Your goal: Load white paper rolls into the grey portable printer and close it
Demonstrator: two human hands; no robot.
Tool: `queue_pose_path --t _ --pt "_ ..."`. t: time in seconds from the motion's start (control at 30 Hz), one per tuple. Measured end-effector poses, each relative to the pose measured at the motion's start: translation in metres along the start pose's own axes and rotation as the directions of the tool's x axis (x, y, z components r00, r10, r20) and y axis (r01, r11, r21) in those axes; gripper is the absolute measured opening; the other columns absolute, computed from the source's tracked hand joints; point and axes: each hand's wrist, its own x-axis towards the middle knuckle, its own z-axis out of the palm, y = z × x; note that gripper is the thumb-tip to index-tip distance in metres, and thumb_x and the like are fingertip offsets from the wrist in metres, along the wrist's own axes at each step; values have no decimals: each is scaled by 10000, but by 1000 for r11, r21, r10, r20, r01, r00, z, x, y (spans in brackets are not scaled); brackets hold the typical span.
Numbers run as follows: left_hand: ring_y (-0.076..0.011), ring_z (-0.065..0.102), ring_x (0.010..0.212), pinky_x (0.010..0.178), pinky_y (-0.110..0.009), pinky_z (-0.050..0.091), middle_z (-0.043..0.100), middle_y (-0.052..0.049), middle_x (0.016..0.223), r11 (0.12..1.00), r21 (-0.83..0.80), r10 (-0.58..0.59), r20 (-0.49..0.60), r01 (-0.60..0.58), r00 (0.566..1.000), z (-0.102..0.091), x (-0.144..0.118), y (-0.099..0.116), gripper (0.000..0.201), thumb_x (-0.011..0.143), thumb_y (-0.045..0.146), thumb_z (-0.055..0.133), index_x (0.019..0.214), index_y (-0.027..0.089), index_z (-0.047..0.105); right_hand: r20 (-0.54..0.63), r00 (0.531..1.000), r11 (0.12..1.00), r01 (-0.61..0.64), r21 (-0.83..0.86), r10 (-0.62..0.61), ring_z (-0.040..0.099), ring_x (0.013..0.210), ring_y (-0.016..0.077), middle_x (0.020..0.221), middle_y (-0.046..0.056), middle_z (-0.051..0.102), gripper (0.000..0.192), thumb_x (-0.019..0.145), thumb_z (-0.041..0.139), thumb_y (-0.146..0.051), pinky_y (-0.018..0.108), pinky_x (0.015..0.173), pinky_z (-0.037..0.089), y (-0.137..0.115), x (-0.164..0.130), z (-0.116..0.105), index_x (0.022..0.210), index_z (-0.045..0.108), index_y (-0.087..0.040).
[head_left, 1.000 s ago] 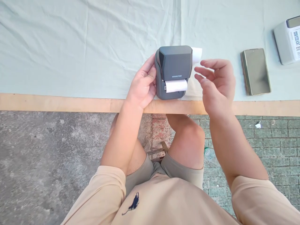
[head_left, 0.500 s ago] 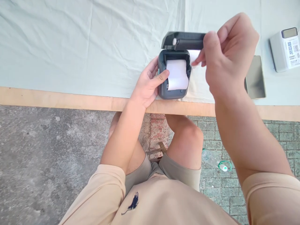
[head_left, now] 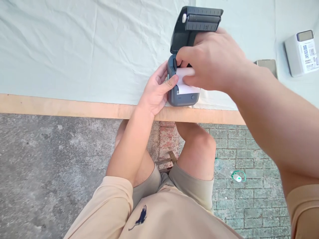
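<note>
While seated at the table edge (head_left: 74, 108), steadies a small grey label printer (head_left: 183, 96) with the left hand (head_left: 156, 91), palm wrapped against its 9 o'clock side, thumb laid over the front rim and touching the paper. Grip there: grasping the printer body, fingers curled behind it. Printer stands on the pale cloth (head_left: 87, 49) just inside the near table edge, about 12 o'clock from the knees. Lid (head_left: 196, 25) swung fully open, standing upright at 12 o'clock of the body, roller bar showing along its top edge.

Right hand (head_left: 211, 63) reaches across from 3 o'clock and covers the open paper bay. Thumb and forefinger pinched on the white paper roll (head_left: 185, 72), which sits in the bay; grip closed on the roll. Loose paper tail (head_left: 188, 89) hangs over the front of the printer, above its small button.

Noted around: phone (head_left: 267, 63) lying flat at 3 o'clock of the printer, mostly hidden behind the right forearm. White box-shaped device (head_left: 300, 53) with printed label farther out at 3 o'clock, well apart from the printer. Bottle cap ring (head_left: 238, 176) on the paved ground at 5 o'clock, below the table. Beige shirt and grey shorts at 6 o'clock.
</note>
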Motion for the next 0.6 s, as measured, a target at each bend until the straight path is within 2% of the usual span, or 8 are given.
queue_pose_path --t 0.13,0.2,0.23,0.3,0.37,0.43,0.5,0.6 --pt "-222 331 1418 1164 -373 361 551 -13 1364 1000 -9 -28 -15 28 999 2 1 1 437 761 339 712 1166 262 570 -81 994 987 -55 153 68 588 891 307 884 20 672 385 628 676 -187 554 820 477 0 -17 -8 991 603 -292" --pt "-223 376 1393 1145 -373 389 572 -13 1340 999 -12 -53 -20 53 998 2 1 2 428 777 325 703 1175 256 564 -178 974 921 -66 384 143 606 886 281 948 -12 686 369 638 645 -161 491 769 499 2 -35 -9 977 625 -308" --pt "-224 393 1382 1140 -374 395 580 -13 1330 998 -13 -61 -20 61 998 3 1 2 419 785 324 697 1176 254 563 -245 946 838 -48 543 212 614 886 272 954 -22 683 362 648 629 -158 464 731 502 4 -45 -6 970 638 -322" --pt "-227 398 1379 1146 -376 387 583 -20 1325 998 -13 -65 -10 64 998 2 0 3 406 797 333 689 1174 250 564 -321 847 533 52 844 425 619 898 267 954 -25 670 339 675 588 -167 429 652 486 12 -66 6 947 666 -353" --pt "-228 368 1397 1163 -378 364 584 -27 1322 998 -5 -60 -3 60 998 2 0 4 404 798 344 690 1170 245 566 -236 755 180 157 971 612 608 869 252 958 -17 652 315 688 548 -205 386 557 442 25 -87 29 914 680 -380" --pt "-226 349 1408 1169 -383 355 600 -25 1298 999 0 -52 4 52 999 2 1 4 402 797 352 692 1164 244 569 -58 775 -98 153 983 629 594 803 230 1065 -35 632 311 726 506 -326 358 486 393 40 -105 58 979 652 -435" --pt "-223 350 1407 1165 -386 360 619 -14 1269 999 2 -52 10 52 999 2 1 4 392 797 362 690 1154 248 572 31 823 -149 66 987 567 589 816 224 1175 -31 602 303 765 478 -402 367 509 411 52 -117 86 1034 615 -439" --pt "-219 341 1412 1162 -383 358 633 -6 1250 997 16 -80 4 80 997 3 0 5 386 793 384 691 1142 264 579 24 754 -60 21 998 657 596 794 216 1081 19 619 230 781 535 -451 365 562 447 61 -121 112 996 587 -389"
